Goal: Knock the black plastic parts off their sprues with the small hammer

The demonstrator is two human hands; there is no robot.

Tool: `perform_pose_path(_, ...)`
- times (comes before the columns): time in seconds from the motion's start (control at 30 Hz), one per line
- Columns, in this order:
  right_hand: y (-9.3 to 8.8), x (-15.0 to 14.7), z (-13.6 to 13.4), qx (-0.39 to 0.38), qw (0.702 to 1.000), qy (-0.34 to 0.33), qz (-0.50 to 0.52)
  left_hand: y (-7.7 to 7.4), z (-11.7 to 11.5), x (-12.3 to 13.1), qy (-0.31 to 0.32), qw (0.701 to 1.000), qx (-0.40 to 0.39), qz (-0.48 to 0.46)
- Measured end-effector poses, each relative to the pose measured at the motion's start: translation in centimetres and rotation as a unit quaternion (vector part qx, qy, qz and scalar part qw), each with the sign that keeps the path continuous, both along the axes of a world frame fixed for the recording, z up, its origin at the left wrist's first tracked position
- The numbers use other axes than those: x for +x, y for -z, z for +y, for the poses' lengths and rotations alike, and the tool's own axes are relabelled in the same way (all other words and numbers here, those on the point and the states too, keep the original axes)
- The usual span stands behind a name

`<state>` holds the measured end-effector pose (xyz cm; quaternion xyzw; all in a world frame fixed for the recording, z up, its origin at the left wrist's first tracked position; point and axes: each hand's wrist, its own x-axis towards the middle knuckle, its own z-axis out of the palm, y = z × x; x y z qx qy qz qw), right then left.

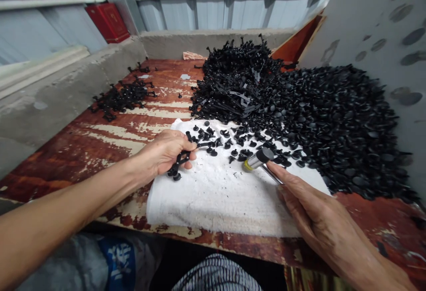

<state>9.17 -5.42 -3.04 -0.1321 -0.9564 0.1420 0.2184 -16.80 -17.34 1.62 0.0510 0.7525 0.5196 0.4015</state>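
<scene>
Over the left part of a white cloth [213, 202], my left hand [175, 151] is closed on a black plastic sprue [179, 161] with round-headed parts along it. One thin arm of it points right, toward the loose parts. My right hand [309, 202] grips the handle of a small hammer [258, 160] with a black face on one end and a yellow face on the other. The hammer head hovers over or rests on the cloth; I cannot tell which. Several loose black plastic clips [244, 153] lie scattered on the cloth between my hands.
Behind the cloth rises a pile of black sprues [229, 78]. A large heap of black round-headed clips [349, 122] fills the right side against a grey panel [382, 25]. More black sprues [124, 96] lie on the worn red-brown table [86, 149]. A red box [108, 22] stands on the ledge.
</scene>
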Motion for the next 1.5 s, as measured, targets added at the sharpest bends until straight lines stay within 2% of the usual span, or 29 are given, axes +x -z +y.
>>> perform_pose_path(0.13, -0.9, -1.1, -0.2, -0.009, 0.999, -0.031, -0.01, 0.0, 0.2, -0.4, 0.023, 0.999, -0.031, 0.013)
perform_pose_path(0.33, -2.7, -5.5, -0.8, 0.008, 0.997, -0.054, 0.055, -0.1, 0.0, -0.1, 0.045, 0.998, -0.045, 0.018)
perform_pose_path(0.5, -3.0, -8.1, -1.1, 0.066, 0.996, -0.059, 0.002, 0.3, 0.0, -0.5, 0.063, 0.996, -0.05, 0.036)
perform_pose_path(0.6, -3.2, -8.3, -1.1, 0.081, 0.994, -0.061, -0.047, 0.4, -0.1, -0.6, 0.066, 0.996, -0.037, 0.037)
perform_pose_path(0.77, -4.0, -8.0, -1.3, 0.05, 0.999, -0.018, -0.011, 0.4, -0.2, -0.6, 0.071, 0.997, -0.023, 0.02)
perform_pose_path(0.9, -4.2, -8.3, -1.1, 0.065, 0.992, -0.031, -0.106, 0.6, -0.3, -0.7, 0.071, 0.997, -0.023, 0.024)
perform_pose_path(1.07, -4.7, -8.3, -1.4, 0.023, 1.0, -0.013, 0.007, 0.9, -0.4, -0.7, 0.08, 0.997, -0.013, 0.013)
perform_pose_path(1.1, -4.6, -8.2, -1.5, 0.025, 1.0, -0.004, -0.002, 0.9, -0.5, -0.8, 0.08, 0.997, -0.015, 0.015)
perform_pose_path(1.2, -4.0, -8.1, -1.6, 0.05, 0.99, -0.023, -0.132, 1.0, -0.5, -0.8, 0.08, 0.996, -0.025, 0.024)
perform_pose_path(1.23, -3.7, -8.0, -1.7, 0.045, 0.992, -0.029, -0.116, 0.9, -0.5, -0.8, 0.081, 0.996, -0.025, 0.023)
perform_pose_path(1.33, -3.1, -8.0, -1.7, 0.036, 0.998, -0.015, -0.047, 0.7, -0.4, -0.4, 0.077, 0.996, -0.027, 0.018)
perform_pose_path(1.43, -2.9, -8.1, -1.8, 0.032, 0.995, -0.025, -0.088, 0.0, -0.2, 0.4, 0.061, 0.998, -0.031, 0.016)
perform_pose_path(1.5, -3.3, -7.9, -1.7, -0.022, 0.996, -0.04, -0.071, -0.9, -0.3, 0.5, 0.065, 0.997, -0.029, 0.011)
